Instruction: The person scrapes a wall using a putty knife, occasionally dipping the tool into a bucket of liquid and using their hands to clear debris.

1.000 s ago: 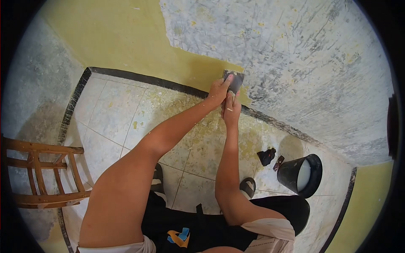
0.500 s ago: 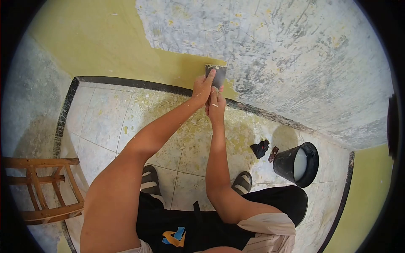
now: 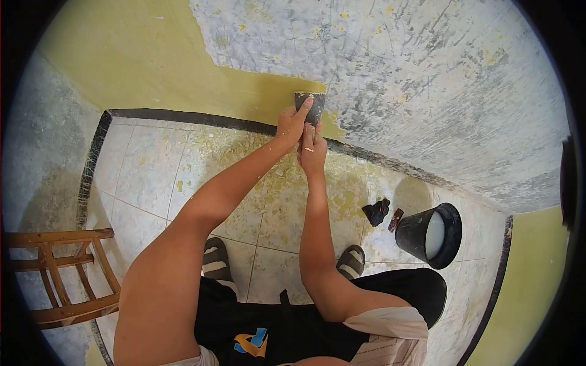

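A wide-bladed paint scraper point(image 3: 317, 113) lies against the lower wall, its broad edge along the border between yellow paint point(image 3: 256, 88) and bare, whitish plaster point(image 3: 390, 67). My left hand point(image 3: 291, 125) is closed on the scraper, thumb stretched up along the blade. Below it, my right hand point(image 3: 314, 151) wraps round the handle, which is mostly hidden by the fingers. Pale flakes stick to both hands. Loose yellow paint chips point(image 3: 278, 183) are scattered over the tiled floor under the hands.
To the right stands a black bucket point(image 3: 418, 235) with whitish liquid inside. Beside it lie a crumpled black cloth or bag point(image 3: 376, 211) and a small brown object point(image 3: 395, 219). A wooden chair or stool point(image 3: 64, 311) is at the left. A black skirting band point(image 3: 201, 120) edges the floor.
The scraper blade now appears more bowed against the wall, its edge slightly further left in view. Both hands keep their grip. The whole view has shifted a little.
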The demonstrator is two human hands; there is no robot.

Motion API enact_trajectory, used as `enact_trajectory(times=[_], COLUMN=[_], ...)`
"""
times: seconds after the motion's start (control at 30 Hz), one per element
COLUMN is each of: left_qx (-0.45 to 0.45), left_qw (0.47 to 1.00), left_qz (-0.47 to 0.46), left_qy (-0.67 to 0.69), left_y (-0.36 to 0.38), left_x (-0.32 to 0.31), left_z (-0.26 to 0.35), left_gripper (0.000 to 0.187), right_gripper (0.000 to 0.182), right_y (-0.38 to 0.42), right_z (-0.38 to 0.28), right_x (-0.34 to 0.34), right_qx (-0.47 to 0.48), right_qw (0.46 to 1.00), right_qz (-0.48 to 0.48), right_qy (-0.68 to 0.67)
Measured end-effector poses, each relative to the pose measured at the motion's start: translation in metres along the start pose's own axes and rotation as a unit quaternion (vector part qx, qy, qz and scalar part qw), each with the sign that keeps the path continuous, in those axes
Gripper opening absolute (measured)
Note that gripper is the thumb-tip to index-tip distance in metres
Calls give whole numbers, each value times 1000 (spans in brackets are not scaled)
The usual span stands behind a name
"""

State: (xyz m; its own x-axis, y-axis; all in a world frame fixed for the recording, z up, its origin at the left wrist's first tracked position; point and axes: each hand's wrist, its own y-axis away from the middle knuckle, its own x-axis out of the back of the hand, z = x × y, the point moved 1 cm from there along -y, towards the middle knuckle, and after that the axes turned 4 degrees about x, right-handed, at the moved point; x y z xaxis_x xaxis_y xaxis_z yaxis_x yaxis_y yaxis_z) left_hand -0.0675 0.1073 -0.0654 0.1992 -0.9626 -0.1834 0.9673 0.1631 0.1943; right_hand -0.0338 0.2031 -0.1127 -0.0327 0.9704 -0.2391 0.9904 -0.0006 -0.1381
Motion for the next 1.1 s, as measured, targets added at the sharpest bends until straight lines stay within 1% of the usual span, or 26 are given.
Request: enact_trajectory(times=[0.07, 0.13, 0.2, 0.27, 0.3, 0.47, 0.5, 0.53, 0.57, 0.6, 0.63, 0.67, 0.73, 0.77, 0.8, 0.87, 0.9, 0.93, 1.0, 1.03, 1.1], left_qx=[-9, 21, 28, 35, 33, 29, 14, -2, 1, -16, -32, -28, -52, -33, -38, -51, -45, -43, -35, -33, -2], left_qw=[1000, 1000, 999, 997, 997, 992, 991, 990, 990, 992, 993, 993, 998, 999, 999, 997, 998, 997, 999, 999, 1000], left_qz=[-4, 9, 9, 13, 13, 11, 1, -9, -9, 13, 33, 27, 29, 32, 30, 6, -26, -28, -35, -37, -2], left_qy=[10, 20, 42, 63, 74, 122, 130, 138, 138, 124, 109, 111, 17, 0, 3, -56, -48, -53, 7, 8, 4], left_y=[7, 13, 18, 22, 22, 19, 17, 16, 10, 3, -3, -7, -8, 2, 4, 6, 29, 26, 24, 24, 25], left_x=[-2, -5, -8, -9, -9, -13, -14, -14, -13, -12, -10, -7, 3, 6, 10, 15, 10, 8, 2, 0, -3], left_z=[8, 17, 24, 29, 27, 24, 25, 29, 37, 52, 59, 59, 71, 76, 74, 59, 73, 64, 43, 40, 33], left_gripper=[43, 41, 41, 40, 40, 40, 41, 42, 42, 43, 45, 45, 47, 47, 47, 46, 45, 45, 45, 45, 45], right_gripper=[41, 42, 42, 40, 40, 40, 40, 40, 40, 40, 40, 41, 43, 43, 42, 41, 41, 41, 42, 43, 44], right_y=[0, 1, 3, 4, 6, 0, -7, -20, -31, -36, -40, -42, -36, -29, -21, -7, 3, 11, 19, 21, 22], right_z=[-1, -6, -11, -15, -16, -15, -12, -8, -3, -16, -44, -62, -57, -51, -45, -34, -30, -26, -22, -21, -19], right_x=[-1, -1, -1, -1, -2, -1, 2, 5, 6, 2, -6, -12, -22, -27, -30, -34, -35, -35, -26, -20, -11], right_qx=[-14, -21, -30, -73, -78, -41, -44, 37, 117, 112, 90, 71, 165, 119, 97, 54, 31, 6, -2, -6, -17], right_qw=[1000, 1000, 1000, 997, 997, 999, 999, 997, 987, 987, 988, 988, 973, 986, 991, 997, 999, 1000, 999, 998, 999], right_qz=[1, -4, -9, -12, -14, -10, -10, -19, -28, -26, -39, -52, -44, -35, -33, -26, -9, 9, 11, 8, 2], right_qy=[0, 2, 1, -13, -13, 17, 17, 64, 110, 113, 121, 130, 154, 114, 91, 43, 17, -10, -37, -62, -49])
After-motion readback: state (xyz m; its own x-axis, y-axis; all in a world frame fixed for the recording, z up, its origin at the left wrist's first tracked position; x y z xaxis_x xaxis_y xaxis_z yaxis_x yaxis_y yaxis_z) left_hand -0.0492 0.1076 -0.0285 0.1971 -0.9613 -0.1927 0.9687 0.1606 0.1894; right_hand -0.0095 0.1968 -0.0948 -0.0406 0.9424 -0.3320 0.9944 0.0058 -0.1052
